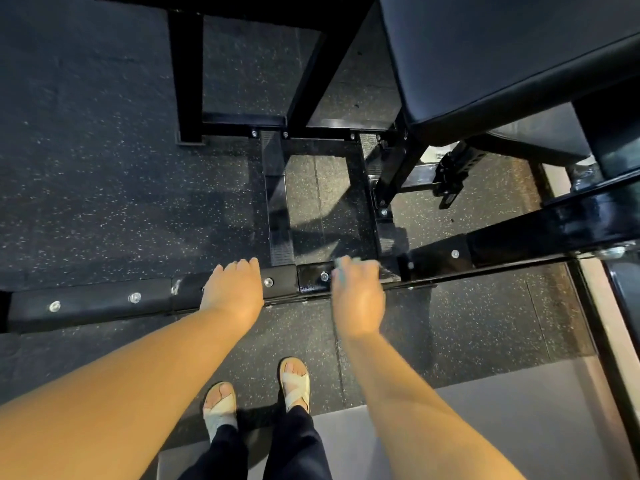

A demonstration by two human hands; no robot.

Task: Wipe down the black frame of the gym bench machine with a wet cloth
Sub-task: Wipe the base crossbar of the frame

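Note:
A black steel bar of the bench frame (104, 304) runs across the floor from left to right, studded with silver bolts. My left hand (233, 294) rests flat on top of this bar, fingers together and curled over its far edge. My right hand (356, 299) presses down on the same bar a little to the right, blurred by motion. A teal cloth (341, 273) peeks out at its fingertips, mostly hidden under the hand. The bar beside the right hand looks wet and shiny (311, 282).
Two frame rails (277, 202) lead away from the bar toward upright posts (188, 74). The padded black seat (502, 57) overhangs at the upper right. A sloped beam (554, 230) rises to the right. My sandalled feet (256, 400) stand on speckled rubber flooring (86, 168).

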